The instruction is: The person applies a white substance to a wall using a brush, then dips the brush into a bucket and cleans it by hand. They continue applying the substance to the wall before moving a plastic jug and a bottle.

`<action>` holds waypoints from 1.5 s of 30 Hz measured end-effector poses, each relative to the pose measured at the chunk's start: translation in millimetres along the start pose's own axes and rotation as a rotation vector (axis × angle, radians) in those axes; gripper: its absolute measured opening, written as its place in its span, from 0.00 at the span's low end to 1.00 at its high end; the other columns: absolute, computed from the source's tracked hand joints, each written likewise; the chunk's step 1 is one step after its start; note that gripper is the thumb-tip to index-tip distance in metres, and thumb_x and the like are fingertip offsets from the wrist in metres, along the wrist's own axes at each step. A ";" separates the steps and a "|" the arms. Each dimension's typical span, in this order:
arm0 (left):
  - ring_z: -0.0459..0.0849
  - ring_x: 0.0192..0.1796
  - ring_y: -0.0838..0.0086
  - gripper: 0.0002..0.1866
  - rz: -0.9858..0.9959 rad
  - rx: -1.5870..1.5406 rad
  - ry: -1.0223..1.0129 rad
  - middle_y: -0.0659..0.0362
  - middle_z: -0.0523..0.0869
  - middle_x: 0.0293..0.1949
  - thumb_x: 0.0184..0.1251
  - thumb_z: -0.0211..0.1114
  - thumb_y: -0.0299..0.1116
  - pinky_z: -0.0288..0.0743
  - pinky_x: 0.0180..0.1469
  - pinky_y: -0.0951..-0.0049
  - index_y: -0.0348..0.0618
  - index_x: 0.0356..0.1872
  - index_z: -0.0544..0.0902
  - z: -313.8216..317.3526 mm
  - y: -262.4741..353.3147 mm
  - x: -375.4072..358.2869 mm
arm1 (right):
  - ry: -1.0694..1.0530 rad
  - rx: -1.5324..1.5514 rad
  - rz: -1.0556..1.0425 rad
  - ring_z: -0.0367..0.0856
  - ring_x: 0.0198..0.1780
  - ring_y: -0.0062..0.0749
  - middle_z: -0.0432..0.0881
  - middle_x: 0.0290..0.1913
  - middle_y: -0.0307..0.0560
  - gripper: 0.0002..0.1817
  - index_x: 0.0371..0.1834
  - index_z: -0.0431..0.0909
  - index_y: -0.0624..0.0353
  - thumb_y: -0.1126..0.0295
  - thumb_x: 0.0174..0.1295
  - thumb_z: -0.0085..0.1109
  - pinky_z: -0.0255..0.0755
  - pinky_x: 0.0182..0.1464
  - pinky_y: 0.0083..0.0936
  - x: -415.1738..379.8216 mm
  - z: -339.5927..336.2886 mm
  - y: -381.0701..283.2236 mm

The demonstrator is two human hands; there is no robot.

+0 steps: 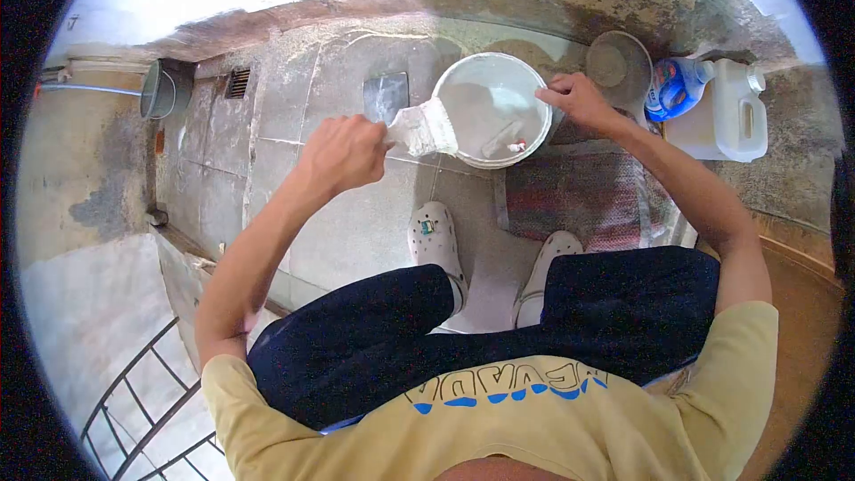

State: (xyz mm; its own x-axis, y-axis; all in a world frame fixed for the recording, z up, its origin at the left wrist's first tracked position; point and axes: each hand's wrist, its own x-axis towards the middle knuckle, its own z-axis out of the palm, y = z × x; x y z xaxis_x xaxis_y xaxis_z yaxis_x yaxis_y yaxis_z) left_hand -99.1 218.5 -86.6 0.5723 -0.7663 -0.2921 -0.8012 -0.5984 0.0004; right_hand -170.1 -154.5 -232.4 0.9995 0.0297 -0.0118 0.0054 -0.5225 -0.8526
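Observation:
My left hand is closed around the handle of a wide paintbrush, whose bristle end is coated white. That end overlaps the left rim of a round white bucket. On the bucket's right side, my right hand pinches the rim with thumb and fingers. Low inside the bucket lies a pale, clear-looking piece with a small red and white bit. Just left of the bucket a dark square plate rests on the floor.
A blue detergent bottle and a whitish jerrycan stand at the right wall, near a clear round tub. A woven mat lies below the bucket. Far left are a grey bucket and a floor drain; metal railing lower left.

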 end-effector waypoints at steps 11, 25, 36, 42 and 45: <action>0.84 0.29 0.48 0.11 -0.085 0.019 0.084 0.47 0.83 0.26 0.63 0.62 0.37 0.77 0.30 0.51 0.39 0.31 0.80 3.2 -18.2 -24.7 | -0.037 -0.049 0.094 0.81 0.32 0.34 0.85 0.29 0.52 0.25 0.33 0.86 0.67 0.50 0.62 0.64 0.73 0.37 0.35 -1.2 -3.8 -5.1; 0.82 0.37 0.54 0.13 -0.048 -0.140 0.236 0.51 0.78 0.33 0.69 0.60 0.33 0.79 0.36 0.56 0.38 0.50 0.76 17.1 20.2 0.4 | -0.053 -0.030 0.177 0.76 0.31 0.28 0.79 0.29 0.46 0.23 0.32 0.83 0.69 0.53 0.63 0.63 0.68 0.35 0.31 -4.3 -3.6 -10.6; 0.82 0.37 0.62 0.15 0.097 -0.033 0.271 0.54 0.80 0.35 0.62 0.63 0.29 0.80 0.32 0.63 0.35 0.49 0.77 44.2 11.1 -6.5 | 0.031 -0.077 0.101 0.79 0.32 0.31 0.81 0.33 0.48 0.22 0.34 0.83 0.70 0.55 0.64 0.62 0.70 0.35 0.30 -8.7 5.9 -7.4; 0.82 0.36 0.63 0.19 0.173 -0.023 0.252 0.54 0.80 0.35 0.59 0.65 0.28 0.80 0.31 0.64 0.34 0.52 0.77 53.3 -8.7 -8.4 | 0.033 -0.079 0.083 0.80 0.32 0.31 0.82 0.33 0.47 0.22 0.35 0.83 0.70 0.56 0.64 0.62 0.70 0.36 0.30 -8.5 6.4 -8.8; 0.82 0.35 0.63 0.20 0.189 -0.027 0.267 0.54 0.80 0.35 0.58 0.65 0.27 0.80 0.30 0.65 0.33 0.52 0.78 56.8 -12.3 -10.4 | 0.000 -0.092 0.111 0.85 0.41 0.45 0.86 0.39 0.55 0.22 0.38 0.87 0.64 0.53 0.61 0.63 0.77 0.46 0.34 -8.6 2.6 -16.3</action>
State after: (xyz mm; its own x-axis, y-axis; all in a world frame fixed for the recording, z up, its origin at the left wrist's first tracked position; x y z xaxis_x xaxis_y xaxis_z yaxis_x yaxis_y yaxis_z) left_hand -105.2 247.1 -137.9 0.4426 -0.8964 -0.0230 -0.8946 -0.4431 0.0572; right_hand -178.9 -144.0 -219.8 0.9940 -0.0325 -0.1040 -0.1027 -0.5986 -0.7944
